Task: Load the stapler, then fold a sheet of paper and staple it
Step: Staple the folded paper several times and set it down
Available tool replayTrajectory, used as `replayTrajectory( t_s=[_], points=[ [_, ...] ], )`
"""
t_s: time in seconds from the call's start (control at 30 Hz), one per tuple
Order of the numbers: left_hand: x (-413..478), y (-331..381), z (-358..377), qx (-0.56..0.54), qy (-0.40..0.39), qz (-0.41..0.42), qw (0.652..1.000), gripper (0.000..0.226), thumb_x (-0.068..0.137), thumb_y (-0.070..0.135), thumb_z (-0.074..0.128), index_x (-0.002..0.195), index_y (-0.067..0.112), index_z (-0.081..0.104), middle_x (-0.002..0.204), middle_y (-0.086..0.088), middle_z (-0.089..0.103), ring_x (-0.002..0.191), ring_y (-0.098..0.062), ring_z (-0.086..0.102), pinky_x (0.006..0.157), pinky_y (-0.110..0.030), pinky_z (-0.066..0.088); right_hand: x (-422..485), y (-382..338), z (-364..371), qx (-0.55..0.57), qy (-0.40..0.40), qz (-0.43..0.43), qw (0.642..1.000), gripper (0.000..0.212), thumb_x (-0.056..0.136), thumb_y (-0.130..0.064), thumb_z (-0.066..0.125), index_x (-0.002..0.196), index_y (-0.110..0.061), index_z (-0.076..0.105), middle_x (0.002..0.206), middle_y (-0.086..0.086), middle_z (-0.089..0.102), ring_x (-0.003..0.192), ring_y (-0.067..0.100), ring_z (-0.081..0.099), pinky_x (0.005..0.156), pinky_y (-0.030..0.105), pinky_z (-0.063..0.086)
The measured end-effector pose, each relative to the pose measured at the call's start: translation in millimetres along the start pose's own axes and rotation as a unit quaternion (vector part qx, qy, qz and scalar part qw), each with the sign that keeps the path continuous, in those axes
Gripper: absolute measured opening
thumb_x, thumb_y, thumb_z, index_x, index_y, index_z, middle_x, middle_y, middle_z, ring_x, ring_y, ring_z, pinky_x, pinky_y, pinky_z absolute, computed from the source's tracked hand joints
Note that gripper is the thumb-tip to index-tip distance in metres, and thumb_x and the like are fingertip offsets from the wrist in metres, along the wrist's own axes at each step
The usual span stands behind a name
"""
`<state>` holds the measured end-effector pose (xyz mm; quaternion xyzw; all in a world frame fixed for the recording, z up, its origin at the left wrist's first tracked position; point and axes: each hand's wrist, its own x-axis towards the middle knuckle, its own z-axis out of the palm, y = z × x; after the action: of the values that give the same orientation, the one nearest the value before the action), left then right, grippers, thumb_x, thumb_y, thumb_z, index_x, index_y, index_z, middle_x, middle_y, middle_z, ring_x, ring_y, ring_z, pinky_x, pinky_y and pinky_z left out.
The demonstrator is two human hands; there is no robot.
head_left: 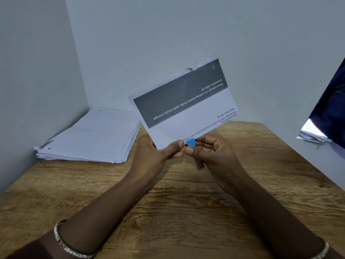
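Observation:
A folded sheet of paper [186,107] with a dark grey printed band and upside-down text is held up above the wooden table [168,212]. My left hand [155,152] pinches its lower edge between thumb and fingers. My right hand [214,154] grips a small blue stapler [191,142], whose blue nose sits over the paper's lower edge right beside my left thumb. Most of the stapler is hidden inside my right hand; a dark part of it shows below the fingers.
A thick stack of white sheets [93,135] lies at the table's back left corner against the wall. At the right edge, some more papers [311,135] rest under a dark blue cloth [332,109]. Grey walls close in behind and on the left.

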<state>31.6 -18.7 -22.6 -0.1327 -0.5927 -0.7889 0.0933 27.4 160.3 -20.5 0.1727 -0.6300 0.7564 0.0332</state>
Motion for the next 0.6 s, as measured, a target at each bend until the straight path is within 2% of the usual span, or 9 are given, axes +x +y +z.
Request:
replayTrajectory(
  t_s=[0.13, 0.23, 0.33, 0.43, 0.5, 0.6],
  points=[
    [-1.4, 0.2, 0.2, 0.023, -0.014, -0.001, 1.000, 0.021, 0.085, 0.006, 0.080, 0.104, 0.001, 0.076, 0.091, -0.009, 0.082, 0.081, -0.025, 0.080, 0.068, -0.023, 0.062, -1.1, -1.2, 1.4, 0.000, 0.002, -0.002, 1.000, 0.040, 0.070, -0.012, 0.084, 0.106, 0.003, 0.074, 0.087, 0.007, 0.079, 0.061, 0.006, 0.069, 0.052, 0.015, 0.049],
    [-1.3, -0.9, -1.0, 0.032, -0.019, 0.000, 0.999, 0.019, 0.085, 0.009, 0.080, 0.103, 0.003, 0.077, 0.092, -0.009, 0.082, 0.082, -0.026, 0.080, 0.070, -0.025, 0.063, -2.1, -1.7, 2.5, -0.012, 0.009, 0.005, 1.000, 0.036, 0.070, -0.014, 0.085, 0.102, 0.001, 0.076, 0.081, 0.005, 0.077, 0.055, 0.005, 0.061, 0.047, 0.021, 0.041],
    [-1.7, -1.6, -0.4, 0.034, -0.034, 0.009, 0.999, 0.018, 0.084, 0.009, 0.081, 0.102, 0.009, 0.078, 0.091, -0.009, 0.082, 0.083, -0.026, 0.080, 0.070, -0.026, 0.063, -2.8, -0.3, 0.5, -0.029, 0.015, 0.010, 0.999, 0.021, 0.072, -0.016, 0.087, 0.091, -0.008, 0.080, 0.071, 0.002, 0.073, 0.057, 0.020, 0.048, 0.048, 0.027, 0.031],
    [-2.3, -3.4, 0.6, 0.030, -0.044, 0.014, 0.998, 0.022, 0.084, 0.006, 0.081, 0.105, 0.012, 0.077, 0.093, -0.009, 0.082, 0.083, -0.027, 0.080, 0.070, -0.028, 0.063, -3.2, -0.6, 0.6, -0.046, 0.023, 0.009, 0.999, 0.016, 0.070, -0.021, 0.088, 0.081, -0.011, 0.080, 0.064, -0.002, 0.071, 0.059, 0.023, 0.038, 0.046, 0.026, 0.032],
    [-2.1, -4.7, -0.1, 0.021, -0.043, 0.007, 0.999, 0.021, 0.084, 0.005, 0.080, 0.105, 0.011, 0.077, 0.094, -0.010, 0.081, 0.084, -0.028, 0.080, 0.071, -0.028, 0.063, -4.2, -2.0, 1.6, -0.039, 0.025, 0.017, 0.999, 0.016, 0.070, -0.020, 0.086, 0.080, -0.009, 0.079, 0.062, -0.001, 0.070, 0.055, 0.021, 0.040, 0.045, 0.018, 0.039],
    [-0.6, -5.7, -2.0, -0.006, -0.038, -0.013, 0.999, 0.016, 0.084, 0.003, 0.080, 0.100, 0.008, 0.079, 0.094, -0.016, 0.081, 0.087, -0.033, 0.079, 0.073, -0.029, 0.063, -5.7, -1.0, 2.7, -0.034, 0.015, 0.029, 0.999, 0.012, 0.078, -0.020, 0.081, 0.083, -0.010, 0.078, 0.063, -0.002, 0.071, 0.052, 0.008, 0.059, 0.047, 0.013, 0.044]
  ],
)
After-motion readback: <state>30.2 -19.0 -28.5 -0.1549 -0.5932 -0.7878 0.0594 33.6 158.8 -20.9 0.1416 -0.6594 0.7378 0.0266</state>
